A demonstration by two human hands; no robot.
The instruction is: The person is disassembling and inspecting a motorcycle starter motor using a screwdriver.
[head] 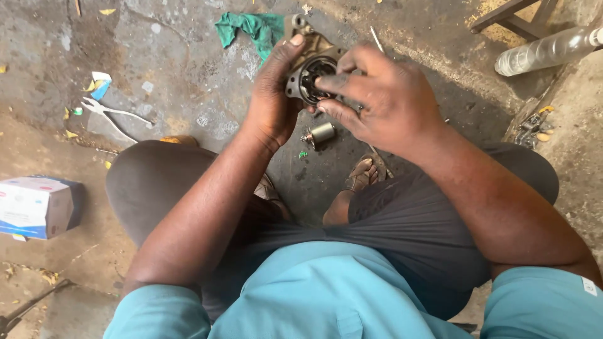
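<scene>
You sit low on the concrete floor point(188, 94), knees wide, both arms reaching out over your feet. Your left hand point(273, 94) is wrapped firmly round the side of a metal housing point(311, 59), thumb up over its rim, holding it in the air above the floor. Your right hand point(377, 97) is not gripping: its fingers point(333, 81) are spread, with the tips pressed into the round bore. A greasy fingertip could slip there, and the housing could tilt out of that one-handed hold and fall on the small cylinder point(320, 133) lying just below, near your sandal point(367, 171). Further out, pliers point(110, 113) lie to the left, a green rag point(251, 28) beyond the housing, and a plastic bottle point(546, 50) far right; bare floor lies between them.
</scene>
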